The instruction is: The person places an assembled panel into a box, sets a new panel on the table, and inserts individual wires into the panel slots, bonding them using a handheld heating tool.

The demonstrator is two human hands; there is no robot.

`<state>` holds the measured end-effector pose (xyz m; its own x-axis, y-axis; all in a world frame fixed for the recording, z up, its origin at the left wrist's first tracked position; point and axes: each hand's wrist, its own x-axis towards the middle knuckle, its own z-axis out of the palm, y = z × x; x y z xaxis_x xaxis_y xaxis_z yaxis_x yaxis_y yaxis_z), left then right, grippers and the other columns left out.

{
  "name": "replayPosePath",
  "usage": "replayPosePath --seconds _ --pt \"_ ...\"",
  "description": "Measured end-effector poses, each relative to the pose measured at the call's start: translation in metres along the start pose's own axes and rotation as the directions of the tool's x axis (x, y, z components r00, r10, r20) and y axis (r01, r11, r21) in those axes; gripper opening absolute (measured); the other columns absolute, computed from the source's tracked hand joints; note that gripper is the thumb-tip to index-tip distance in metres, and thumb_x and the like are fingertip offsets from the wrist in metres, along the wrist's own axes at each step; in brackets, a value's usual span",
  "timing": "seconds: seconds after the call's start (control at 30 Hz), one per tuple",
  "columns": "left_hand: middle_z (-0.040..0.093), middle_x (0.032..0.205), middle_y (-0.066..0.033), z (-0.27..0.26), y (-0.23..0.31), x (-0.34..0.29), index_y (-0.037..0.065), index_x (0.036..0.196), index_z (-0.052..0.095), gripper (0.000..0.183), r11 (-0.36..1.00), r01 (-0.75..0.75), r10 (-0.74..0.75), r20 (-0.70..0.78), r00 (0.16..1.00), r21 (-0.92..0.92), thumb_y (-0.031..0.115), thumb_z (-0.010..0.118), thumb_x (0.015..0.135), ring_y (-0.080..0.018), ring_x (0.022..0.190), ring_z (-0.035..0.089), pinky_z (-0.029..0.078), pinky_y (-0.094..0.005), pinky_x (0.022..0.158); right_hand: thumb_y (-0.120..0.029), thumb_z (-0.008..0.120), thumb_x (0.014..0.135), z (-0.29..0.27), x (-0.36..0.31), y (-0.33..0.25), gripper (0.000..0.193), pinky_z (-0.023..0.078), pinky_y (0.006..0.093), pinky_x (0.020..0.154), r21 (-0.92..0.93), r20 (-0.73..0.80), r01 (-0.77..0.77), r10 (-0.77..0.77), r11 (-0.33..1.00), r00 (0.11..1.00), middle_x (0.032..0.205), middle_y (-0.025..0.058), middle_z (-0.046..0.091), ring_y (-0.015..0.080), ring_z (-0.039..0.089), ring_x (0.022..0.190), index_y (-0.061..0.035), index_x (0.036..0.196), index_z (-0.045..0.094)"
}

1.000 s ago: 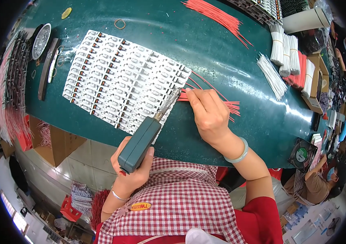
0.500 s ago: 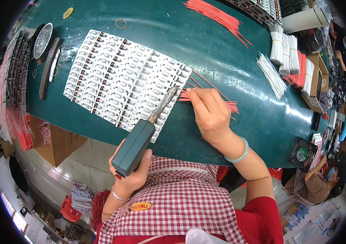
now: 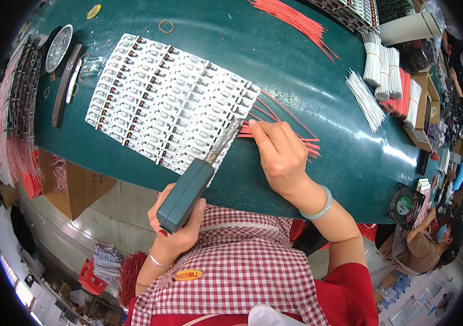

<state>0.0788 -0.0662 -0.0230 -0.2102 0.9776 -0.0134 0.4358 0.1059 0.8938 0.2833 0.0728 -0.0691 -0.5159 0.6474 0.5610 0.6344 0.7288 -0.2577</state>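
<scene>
My left hand [image 3: 184, 227] is wrapped round the handle of a dark green soldering gun [image 3: 185, 195]. Its metal tip reaches up to the right edge of a sheet of white parts [image 3: 177, 103], set in rows with small metal and dark pieces. My right hand [image 3: 282, 155] is closed in a pinch by that edge, thumb and fingertips on a thin red wire [image 3: 249, 124], whose end is close to the tip. Several red wires [image 3: 305, 142] lie beneath and beside my right hand, some running from the sheet's edge. Whether tip and wire touch cannot be made out.
Loose red wires [image 3: 296, 24] lie at the far side of the green table [image 3: 318, 103]. White wire bundles [image 3: 371, 60] and a cardboard box [image 3: 423, 130] are at right. At left are a metal dish [image 3: 59, 49] and a dark bar [image 3: 67, 87]. A small fan [image 3: 405, 202] is near the right edge.
The soldering gun and my left hand have moved slightly up and to the right. My right hand keeps its pinch, almost in place. The sheet has shifted slightly.
</scene>
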Motion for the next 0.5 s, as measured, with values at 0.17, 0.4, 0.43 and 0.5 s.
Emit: replayPosePath --seconds 0.17,0.4,0.43,0.5 --pt "0.068 0.091 -0.0142 0.000 -0.001 -0.001 -0.004 0.094 0.070 0.019 1.000 0.011 -0.012 0.033 0.999 0.027 -0.003 0.075 0.076 -0.0247 0.072 0.066 0.051 -0.0317 0.064 0.001 0.066 0.067 0.000 0.002 -0.001 0.036 0.052 0.0317 0.061 -0.011 0.016 0.009 -0.008 1.000 1.000 0.091 0.0116 0.066 0.0227 0.061 0.076 0.0083 0.102 0.069" --pt "0.069 0.087 -0.0150 -0.003 -0.011 -0.013 -0.005 0.098 0.070 0.021 0.999 0.035 -0.035 0.004 0.999 0.011 0.000 0.076 0.079 -0.0243 0.069 0.066 0.051 -0.0320 0.062 0.000 0.066 0.067 -0.001 0.003 -0.002 0.035 0.052 0.0316 0.062 -0.014 0.018 -0.001 0.001 1.000 1.000 0.091 0.0120 0.066 0.0233 0.062 0.077 0.0084 0.101 0.069" --pt "0.069 0.087 -0.0155 -0.001 -0.008 -0.009 -0.005 0.099 0.070 0.021 1.000 -0.023 0.023 -0.048 0.999 -0.007 0.002 0.076 0.080 -0.0243 0.070 0.067 0.053 -0.0321 0.063 0.000 0.066 0.067 -0.001 0.003 -0.003 0.035 0.052 0.0317 0.063 -0.014 0.021 -0.005 0.005 1.000 1.000 0.092 0.0121 0.066 0.0236 0.062 0.077 0.0084 0.101 0.069" --pt "0.070 0.087 -0.0160 -0.002 -0.006 -0.009 -0.006 0.100 0.070 0.022 0.996 -0.083 0.080 -0.101 0.992 -0.022 0.003 0.077 0.081 -0.0242 0.071 0.068 0.054 -0.0322 0.065 0.000 0.066 0.067 -0.001 0.003 -0.004 0.035 0.053 0.0319 0.063 -0.014 0.024 -0.008 0.008 1.000 1.000 0.092 0.0122 0.066 0.0238 0.063 0.078 0.0083 0.101 0.069"
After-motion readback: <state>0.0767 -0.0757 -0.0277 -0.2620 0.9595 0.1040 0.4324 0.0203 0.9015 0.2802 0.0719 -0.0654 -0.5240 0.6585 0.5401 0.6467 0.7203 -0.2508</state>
